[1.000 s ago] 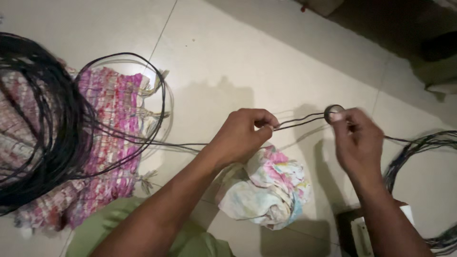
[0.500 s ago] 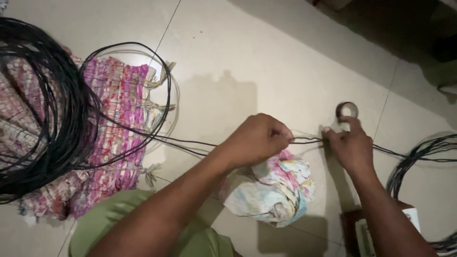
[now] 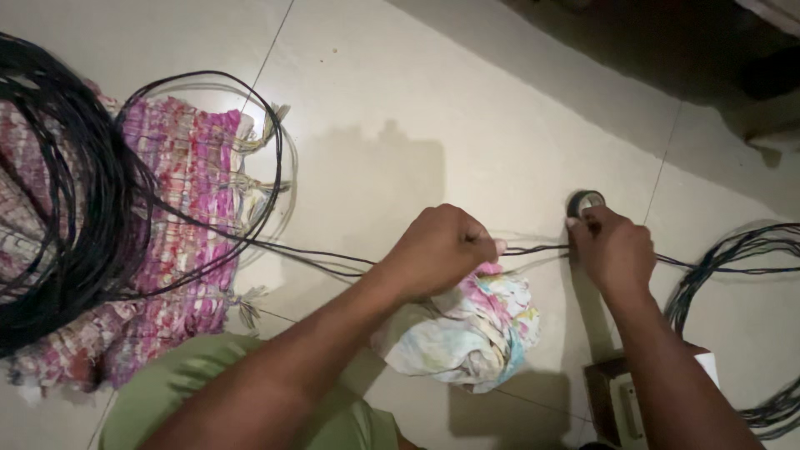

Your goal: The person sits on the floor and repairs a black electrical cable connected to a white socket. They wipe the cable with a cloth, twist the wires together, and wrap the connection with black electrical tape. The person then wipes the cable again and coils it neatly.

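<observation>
My left hand (image 3: 442, 250) pinches a bundle of thin black wires (image 3: 533, 249) that runs across the tiled floor. My right hand (image 3: 612, 248) grips the same wires a short way to the right and also holds a small roll of black tape (image 3: 585, 202) at its fingertips. The wires stretch taut between the two hands. To the left they lead to a large black wire coil (image 3: 75, 208); to the right they join more looped wires (image 3: 733, 258).
A pink woven mat (image 3: 179, 217) lies under the big coil at left. A crumpled multicoloured cloth (image 3: 467, 329) sits below my hands. A dark box (image 3: 612, 400) stands at the lower right. My green-clad knee (image 3: 192, 392) is at the bottom.
My hands have come lower in view and closer together. The tape roll moved from a raised position down beside the wires at my right fingertips.
</observation>
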